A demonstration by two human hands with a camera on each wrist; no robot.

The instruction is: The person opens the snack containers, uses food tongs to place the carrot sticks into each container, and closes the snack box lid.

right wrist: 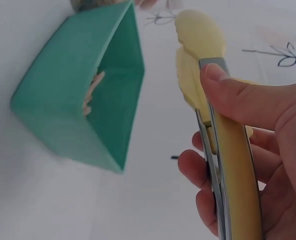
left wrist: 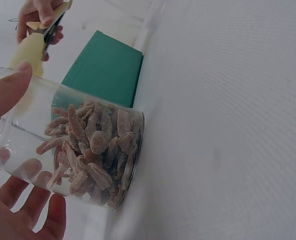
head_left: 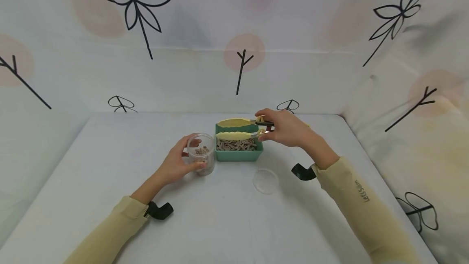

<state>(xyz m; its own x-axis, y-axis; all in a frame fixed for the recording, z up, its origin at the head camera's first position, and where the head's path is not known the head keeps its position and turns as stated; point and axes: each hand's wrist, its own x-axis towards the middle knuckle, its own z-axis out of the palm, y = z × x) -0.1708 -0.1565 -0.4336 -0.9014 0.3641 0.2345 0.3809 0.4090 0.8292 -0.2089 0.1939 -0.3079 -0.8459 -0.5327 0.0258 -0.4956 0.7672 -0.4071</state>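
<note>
A clear plastic jar (head_left: 206, 162), partly filled with brownish, finger-shaped dried pieces (left wrist: 95, 150), stands on the table in the grasp of my left hand (head_left: 178, 162). Thumb and fingers curve around its sides, and its mouth is uncovered. Just right of the jar sits a green rectangular box (head_left: 239, 156) with more such pieces (head_left: 236, 145) inside. My right hand (head_left: 287, 128) grips yellow-tipped tongs (right wrist: 232, 165) by the handles. The tongs' two tips lie spread apart above the box, and no piece shows between them.
A round clear lid (head_left: 265, 181) lies on the white table (head_left: 212, 223), in front of the box and to its right. Patterned white cloth (head_left: 190, 76) hangs behind the table and along its sides. Black wrist mounts (head_left: 159, 211) stick out from both sleeves.
</note>
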